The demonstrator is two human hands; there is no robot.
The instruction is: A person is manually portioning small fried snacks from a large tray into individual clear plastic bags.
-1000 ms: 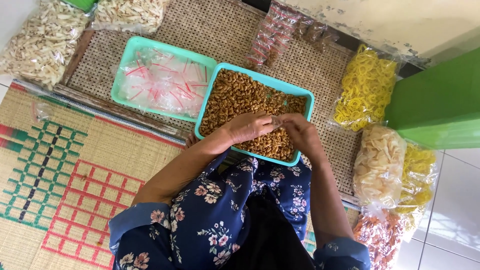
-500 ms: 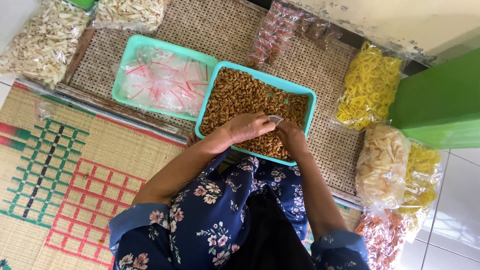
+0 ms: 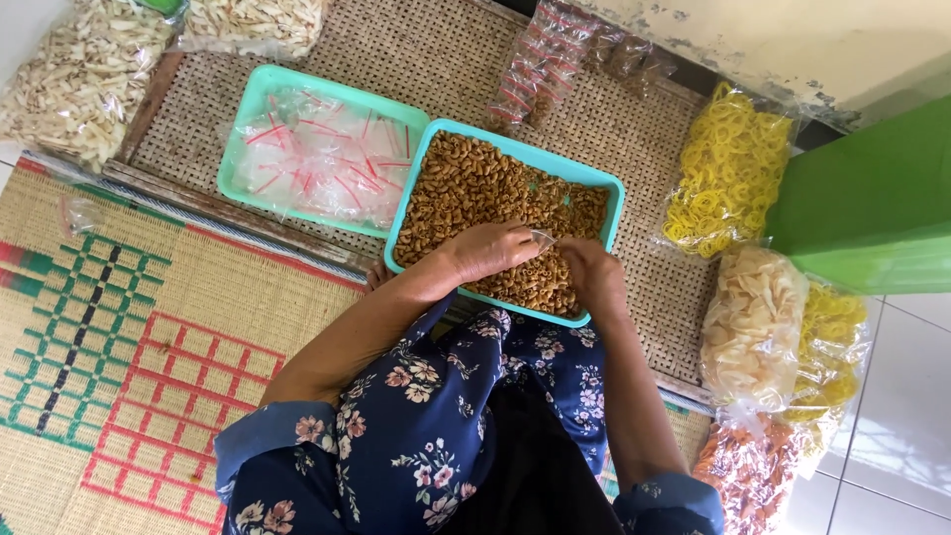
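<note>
A teal tray (image 3: 606, 186) filled with brown curled macaroni snacks (image 3: 475, 188) lies on a woven rattan mat. Both my hands are over the near part of this tray. My left hand (image 3: 487, 252) rests palm down on the snacks with its fingers curled. My right hand (image 3: 592, 277) is close beside it, fingers bent. A small clear plastic bag (image 3: 543, 238) is pinched between the fingertips of the two hands. What is inside the bag is too small to tell.
A second teal tray (image 3: 248, 119) to the left holds several small clear bags with red strips. Large bags of yellow ring crackers (image 3: 728, 178), pale crackers (image 3: 753, 327), orange snacks (image 3: 743, 476) and white sticks (image 3: 79, 69) surround the mat. A green box (image 3: 872, 198) stands at right.
My hands have shifted slightly toward the near edge of the tray, and the small clear bag now shows between the fingertips.
</note>
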